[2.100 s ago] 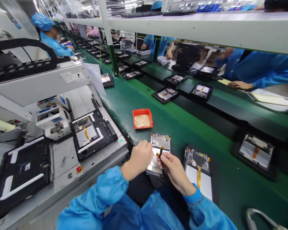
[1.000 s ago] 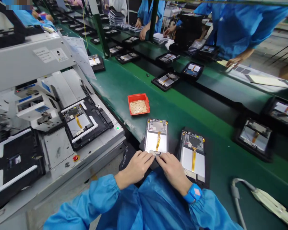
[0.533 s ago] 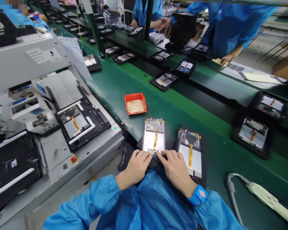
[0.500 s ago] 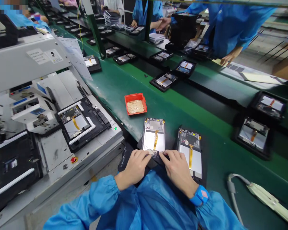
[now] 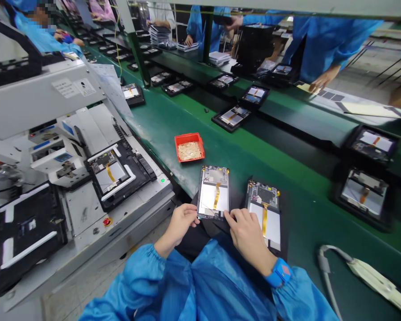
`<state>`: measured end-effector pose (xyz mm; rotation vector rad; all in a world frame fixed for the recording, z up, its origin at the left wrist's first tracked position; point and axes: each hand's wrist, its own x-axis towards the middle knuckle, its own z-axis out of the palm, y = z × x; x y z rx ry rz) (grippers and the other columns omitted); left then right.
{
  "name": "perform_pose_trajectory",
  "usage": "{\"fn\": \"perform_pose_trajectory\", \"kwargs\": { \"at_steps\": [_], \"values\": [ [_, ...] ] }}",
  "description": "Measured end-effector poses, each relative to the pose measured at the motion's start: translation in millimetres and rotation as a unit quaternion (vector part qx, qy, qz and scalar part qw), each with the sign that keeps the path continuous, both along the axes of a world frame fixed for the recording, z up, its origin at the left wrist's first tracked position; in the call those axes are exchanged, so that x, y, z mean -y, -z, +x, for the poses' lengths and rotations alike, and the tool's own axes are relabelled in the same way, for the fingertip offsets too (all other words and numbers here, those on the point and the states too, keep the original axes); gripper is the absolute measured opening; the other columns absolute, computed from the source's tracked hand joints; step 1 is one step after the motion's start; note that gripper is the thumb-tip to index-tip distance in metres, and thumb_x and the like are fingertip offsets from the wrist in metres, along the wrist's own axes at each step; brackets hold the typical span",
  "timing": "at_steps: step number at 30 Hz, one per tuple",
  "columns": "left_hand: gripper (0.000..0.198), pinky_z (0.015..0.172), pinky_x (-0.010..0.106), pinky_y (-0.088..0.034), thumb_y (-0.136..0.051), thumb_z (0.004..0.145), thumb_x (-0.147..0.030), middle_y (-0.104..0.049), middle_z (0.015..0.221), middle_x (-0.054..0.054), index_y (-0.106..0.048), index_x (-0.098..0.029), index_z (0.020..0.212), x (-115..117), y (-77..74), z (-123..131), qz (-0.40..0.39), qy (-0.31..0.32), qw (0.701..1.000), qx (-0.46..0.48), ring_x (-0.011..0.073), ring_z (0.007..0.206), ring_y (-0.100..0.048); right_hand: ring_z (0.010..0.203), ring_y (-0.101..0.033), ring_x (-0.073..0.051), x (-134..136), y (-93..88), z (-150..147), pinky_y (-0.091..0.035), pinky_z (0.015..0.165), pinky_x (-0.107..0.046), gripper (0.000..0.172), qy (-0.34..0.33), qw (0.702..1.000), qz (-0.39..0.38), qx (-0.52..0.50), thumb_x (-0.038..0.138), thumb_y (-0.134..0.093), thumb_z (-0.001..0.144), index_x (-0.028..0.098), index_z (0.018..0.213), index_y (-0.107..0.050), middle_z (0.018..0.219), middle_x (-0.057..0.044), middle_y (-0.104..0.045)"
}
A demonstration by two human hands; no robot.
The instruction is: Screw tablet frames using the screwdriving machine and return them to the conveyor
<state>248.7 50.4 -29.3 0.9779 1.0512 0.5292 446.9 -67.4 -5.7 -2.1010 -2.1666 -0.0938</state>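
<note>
An open tablet body (image 5: 214, 192), with a silver plate and an orange flex cable, lies at the near edge of the green bench. My left hand (image 5: 181, 220) holds its near left corner with curled fingers. My right hand (image 5: 246, 231) pinches its near right corner, fingers bent. A second open tablet (image 5: 264, 213) lies in a black tray just right of my right hand. A small red tray (image 5: 189, 148) of tan parts sits beyond the first tablet.
A grey press machine (image 5: 73, 147) at left holds another tablet in a black fixture (image 5: 120, 174). Black trays with tablets ride the conveyor (image 5: 287, 147) beyond. A grey cable and handle (image 5: 361, 272) lie at right. Other people in blue coats work across the line.
Earlier I held the tablet tilted up, working at its flex cable; then I laid it flat and pressed on its near edge. Now both hands grip the near corners, the left moved outward.
</note>
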Motion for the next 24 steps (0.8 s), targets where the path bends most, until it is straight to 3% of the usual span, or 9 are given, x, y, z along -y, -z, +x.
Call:
{"fn": "perform_pose_trajectory", "kwargs": {
  "at_steps": [4, 7, 10, 13, 16, 19, 22, 24],
  "values": [
    [0.034, 0.041, 0.019, -0.032, -0.077, 0.068, -0.04, -0.048, 0.056, -0.008, -0.06, -0.014, 0.082, 0, -2.1, 25, 0.013, 0.012, 0.999, 0.05, 0.006, 0.043, -0.042, 0.089, -0.049, -0.026, 4, 0.5, 9, -0.036, 0.073, -0.039, 0.033, 0.011, 0.999, 0.006, -0.036, 0.01, -0.049, 0.091, 0.016, 0.119, -0.067, 0.099, -0.011, -0.061],
    [0.036, 0.04, 0.019, -0.025, -0.076, 0.071, -0.045, -0.041, 0.058, -0.008, -0.055, -0.015, 0.069, 3, -10.9, 32, 0.017, 0.007, 0.994, 0.11, 0.0035, 0.044, -0.034, 0.09, -0.052, -0.026, 6, -16.9, 19, -0.039, 0.076, -0.04, 0.031, -0.006, 0.995, 0.046, -0.084, 0.012, -0.047, 0.092, 0.019, 0.114, -0.068, 0.101, -0.01, -0.063],
    [0.038, 0.041, 0.019, -0.024, -0.076, 0.073, -0.048, -0.042, 0.062, -0.006, -0.058, -0.014, 0.071, 5, -21.4, 6, 0.023, -0.044, 0.988, 0.149, 0.0037, 0.047, -0.033, 0.093, -0.057, -0.025, -16, -48.7, 24, -0.043, 0.083, -0.04, 0.025, -0.012, 0.974, 0.158, -0.163, 0.022, -0.049, 0.095, 0.022, 0.114, -0.066, 0.105, -0.009, -0.064],
    [0.039, 0.042, 0.018, -0.024, -0.073, 0.077, -0.05, -0.045, 0.065, -0.005, -0.063, -0.013, 0.083, 12, -26.1, -55, 0.044, -0.111, 0.979, 0.164, 0.0035, 0.048, -0.031, 0.097, -0.062, -0.024, -82, -73.2, 1, -0.045, 0.088, -0.038, 0.019, -0.032, 0.943, 0.208, -0.258, 0.029, -0.053, 0.095, 0.023, 0.107, -0.066, 0.105, -0.008, -0.066],
    [0.037, 0.042, 0.018, -0.021, -0.069, 0.083, -0.05, -0.046, 0.065, -0.005, -0.062, -0.014, 0.083, 28, -25.9, -129, 0.08, -0.244, 0.958, 0.127, 0.0026, 0.047, -0.028, 0.096, -0.064, -0.021, -177, -74.6, -77, -0.048, 0.085, -0.033, 0.018, -0.122, 0.93, 0.141, -0.316, 0.028, -0.05, 0.095, 0.022, 0.103, -0.065, 0.104, -0.006, -0.068],
    [0.038, 0.042, 0.016, -0.022, -0.072, 0.081, -0.051, -0.049, 0.066, -0.004, -0.063, -0.015, 0.081, 47, -24.0, -192, 0.092, -0.384, 0.916, 0.072, 0.0025, 0.047, -0.028, 0.105, -0.062, -0.022, -269, -58.5, -193, -0.046, 0.093, -0.032, 0.027, -0.189, 0.945, 0.027, -0.265, 0.021, -0.049, 0.093, 0.017, 0.116, -0.062, 0.112, -0.01, -0.068],
    [0.043, 0.043, 0.016, -0.029, -0.08, 0.073, -0.052, -0.05, 0.062, -0.005, -0.067, -0.016, 0.093, 59, -20.0, -232, 0.06, -0.495, 0.866, 0.045, 0.0035, 0.047, -0.031, 0.116, -0.056, -0.027, -339, -39.1, -298, -0.041, 0.101, -0.039, 0.041, -0.202, 0.951, 0.015, -0.232, 0.021, -0.058, 0.086, 0.013, 0.127, -0.058, 0.123, -0.015, -0.063],
    [0.048, 0.044, 0.017, -0.032, -0.083, 0.067, -0.052, -0.048, 0.056, -0.006, -0.069, -0.016, 0.096, 62, -16.4, -245, 0.04, -0.541, 0.838, 0.048, 0.0044, 0.045, -0.033, 0.124, -0.05, -0.032, -369, -27.4, -345, -0.034, 0.107, -0.045, 0.051, -0.189, 0.957, 0.018, -0.221, 0.02, -0.065, 0.081, 0.009, 0.13, -0.055, 0.132, -0.021, -0.058]
  ]
}}
